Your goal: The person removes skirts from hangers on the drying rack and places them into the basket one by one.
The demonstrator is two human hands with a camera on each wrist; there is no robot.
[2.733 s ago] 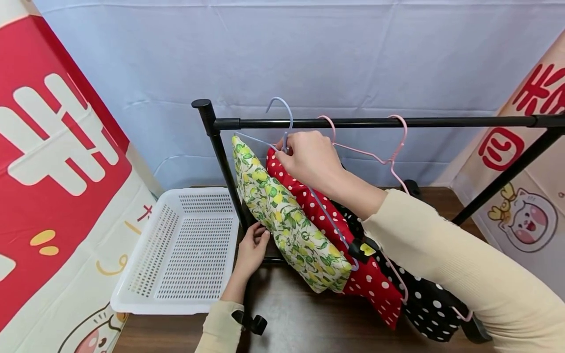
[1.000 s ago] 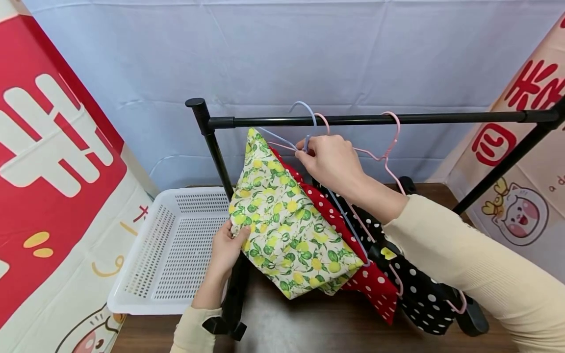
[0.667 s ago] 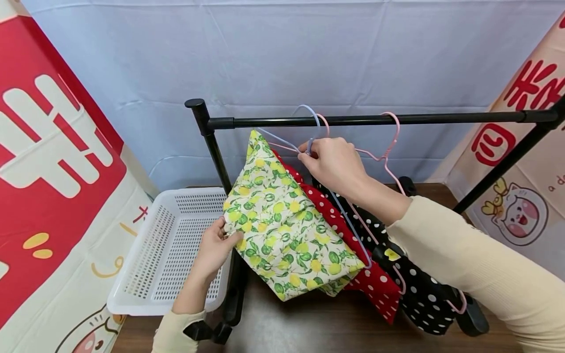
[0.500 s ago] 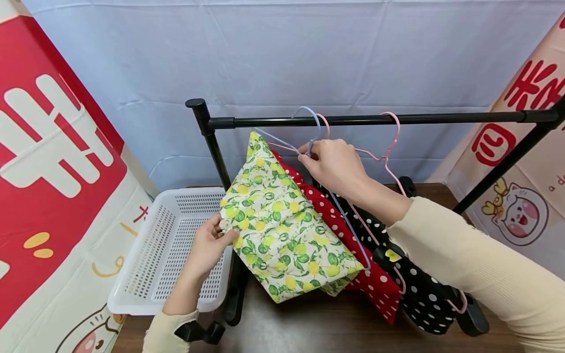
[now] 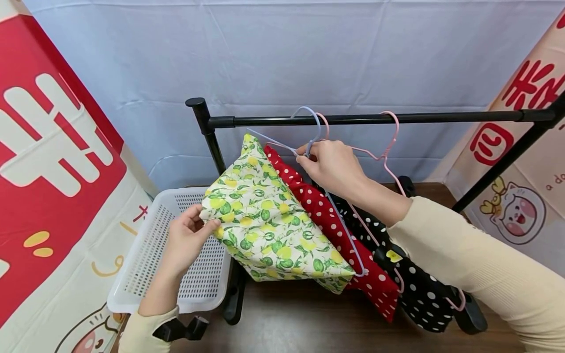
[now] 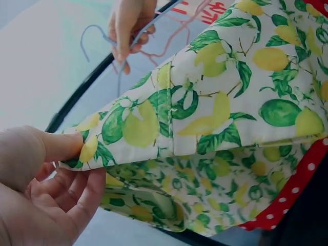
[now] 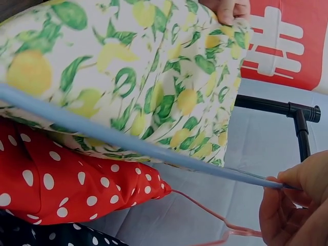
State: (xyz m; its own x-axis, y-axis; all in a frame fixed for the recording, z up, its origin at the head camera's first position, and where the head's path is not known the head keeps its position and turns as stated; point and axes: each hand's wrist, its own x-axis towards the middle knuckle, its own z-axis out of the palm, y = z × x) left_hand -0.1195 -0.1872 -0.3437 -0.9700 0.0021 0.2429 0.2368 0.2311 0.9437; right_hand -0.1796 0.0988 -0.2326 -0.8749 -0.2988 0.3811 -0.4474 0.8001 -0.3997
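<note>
My left hand pinches the left edge of a lemon-print cloth between thumb and fingers, pulling it outward. In the left wrist view, a stitched seam and a fold of the cloth show beneath the thumb. The cloth's upper corner sits by one arm of a light blue hanger. Just below its hook, my right hand pinches that hanger. The hook arcs above the black rail; I cannot tell whether it rests on it. Directly behind hangs a red polka-dot cloth on a pink hanger.
A black polka-dot cloth hangs farther right on another pink hanger. At left, a white perforated basket stands under my left forearm, beside the rack's post. The brown table lies below.
My left hand has gone from beside the rack post to the cloth's edge, then drawn it left, spreading it over the basket's side. Earlier, the right hand moved slightly right along the rail with the blue hanger.
</note>
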